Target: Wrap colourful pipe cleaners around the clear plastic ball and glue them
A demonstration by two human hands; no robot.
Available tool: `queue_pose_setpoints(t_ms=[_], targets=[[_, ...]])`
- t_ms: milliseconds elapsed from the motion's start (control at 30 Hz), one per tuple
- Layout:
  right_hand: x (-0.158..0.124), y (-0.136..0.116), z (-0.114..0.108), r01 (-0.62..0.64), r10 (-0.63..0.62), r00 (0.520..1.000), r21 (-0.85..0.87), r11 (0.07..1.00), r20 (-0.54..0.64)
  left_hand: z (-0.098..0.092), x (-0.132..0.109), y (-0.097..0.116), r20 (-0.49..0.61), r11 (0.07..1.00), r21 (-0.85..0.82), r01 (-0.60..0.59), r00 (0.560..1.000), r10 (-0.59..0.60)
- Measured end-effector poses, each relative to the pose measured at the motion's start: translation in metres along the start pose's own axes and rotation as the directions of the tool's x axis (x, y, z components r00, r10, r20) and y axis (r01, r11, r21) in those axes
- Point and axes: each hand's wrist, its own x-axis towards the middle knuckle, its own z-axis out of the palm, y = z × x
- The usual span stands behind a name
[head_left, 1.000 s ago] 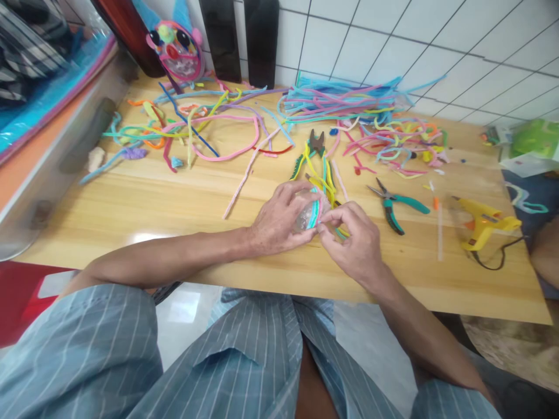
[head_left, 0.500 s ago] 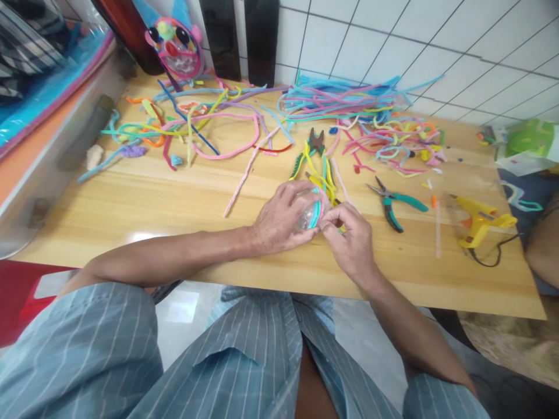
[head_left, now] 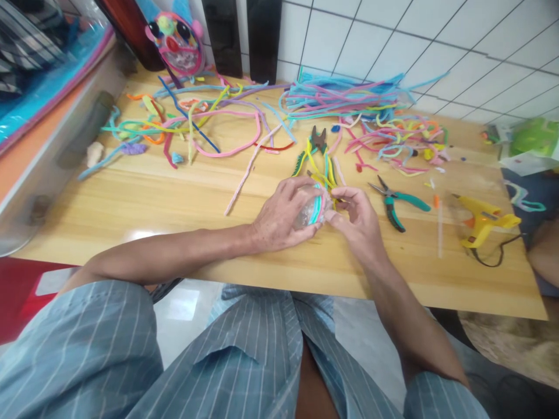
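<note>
My left hand [head_left: 286, 215] is wrapped around a clear, rounded plastic piece [head_left: 307, 214] and presses it near the table's front. Turquoise and pink pipe-cleaner bands [head_left: 316, 208] run around that piece. At its right side, my right hand [head_left: 356, 224] has thumb and index finger on the pink fuzzy edge, the two tips somewhat apart. Whether a loose pipe-cleaner end lies between them is hard to see. Just beyond the hands lie cutting pliers [head_left: 319, 139] with yellow and green handles, partly covered by the hands and by yellow strands.
Needle-nose pliers [head_left: 395, 201], a glue stick [head_left: 439, 230] and a yellow glue gun [head_left: 484, 221] lie to the right. Pipe cleaners [head_left: 345, 96] are heaped along the tiled wall. A decorated figure [head_left: 177, 43] stands back left, beside a plastic bin [head_left: 82, 139].
My right thumb and index finger have spread from a tight pinch, and the right hand has shifted slightly right. My left hand keeps its hold on the plastic piece.
</note>
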Motion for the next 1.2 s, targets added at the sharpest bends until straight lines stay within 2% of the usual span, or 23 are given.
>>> queue_pose_setpoints(t_ms=[167,300,367,433,500,600,767,867,967,1100,1200], targets=[[0.015,0.000,0.002,-0.010,0.000,0.991,0.078,0.997,0.134,-0.007,0.009,-0.005,0.033,0.994,-0.094,0.050,0.998,-0.047],[0.031,-0.001,0.005,-0.024,0.007,0.989,0.117,0.993,0.148,-0.017,0.019,-0.015,0.084,0.947,-0.246,0.208,0.978,-0.194],[0.038,0.002,0.004,-0.035,0.009,0.986,0.153,0.988,0.169,-0.019,0.025,-0.022,0.139,0.846,-0.393,0.361,0.933,-0.333],[0.042,0.007,0.002,-0.033,0.000,0.982,0.175,0.984,0.186,-0.020,0.031,-0.029,0.217,0.680,-0.540,0.495,0.863,-0.456],[0.044,0.013,0.002,-0.014,-0.019,0.982,0.174,0.985,0.188,-0.019,0.037,-0.035,0.268,0.523,-0.638,0.565,0.800,-0.538],[0.044,0.020,0.004,0.023,-0.054,0.982,0.175,0.984,0.179,-0.018,0.043,-0.040,0.331,0.345,-0.715,0.608,0.728,-0.600],[0.044,0.022,0.013,0.039,-0.074,0.985,0.216,0.976,0.158,-0.021,0.049,-0.036,0.461,0.118,-0.768,0.630,0.671,-0.581],[0.041,0.016,0.016,-0.019,-0.021,0.990,0.279,0.960,0.141,-0.022,0.050,-0.031,0.515,-0.025,-0.767,0.642,0.590,-0.622],[0.038,0.011,0.018,-0.060,0.021,0.991,0.306,0.950,0.128,-0.023,0.051,-0.027,0.549,-0.116,-0.759,0.641,0.534,-0.642],[0.036,0.011,0.017,-0.078,0.041,0.991,0.294,0.953,0.131,-0.027,0.051,-0.022,0.573,-0.158,-0.748,0.645,0.507,-0.644],[0.036,0.013,0.015,-0.070,0.021,0.990,0.354,0.933,0.140,-0.030,0.053,-0.020,0.590,-0.178,-0.736,0.653,0.490,-0.643]])
